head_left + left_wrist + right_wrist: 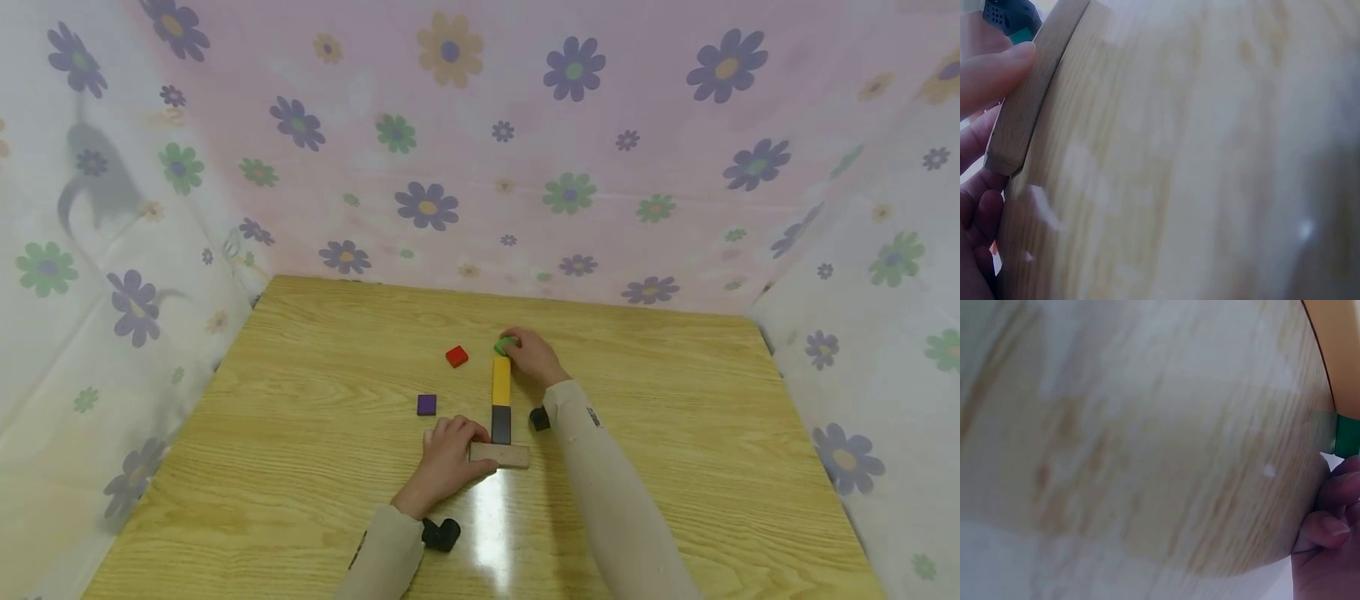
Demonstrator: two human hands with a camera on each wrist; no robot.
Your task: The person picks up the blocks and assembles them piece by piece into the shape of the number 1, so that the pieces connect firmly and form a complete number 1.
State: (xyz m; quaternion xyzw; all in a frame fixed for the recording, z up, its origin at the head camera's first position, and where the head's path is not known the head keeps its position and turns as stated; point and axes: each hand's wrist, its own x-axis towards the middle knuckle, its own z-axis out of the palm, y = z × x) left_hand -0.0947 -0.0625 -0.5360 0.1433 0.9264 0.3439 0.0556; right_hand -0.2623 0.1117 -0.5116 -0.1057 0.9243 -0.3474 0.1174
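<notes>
My left hand [446,458] holds the left end of a plain wooden block [512,456], its thumb along the near side and fingers at the far side. In the left wrist view the thumb lies against that block [1032,94]. A black block [501,425] meets the wooden one at its far side, and a long yellow block [501,382] continues the line away from me. At the yellow block's far end, my right hand [536,357] pinches a small green block [501,345]. In the right wrist view, the green block [1348,436] sits at the yellow block's end, partly cut off.
Left of the line lie a red square block [457,356] and a purple square block [427,405]. The wood-grain table [315,400] is enclosed by flowered cloth [480,167] at the back and sides. Black wrist cameras [442,535] stick out from the sleeves.
</notes>
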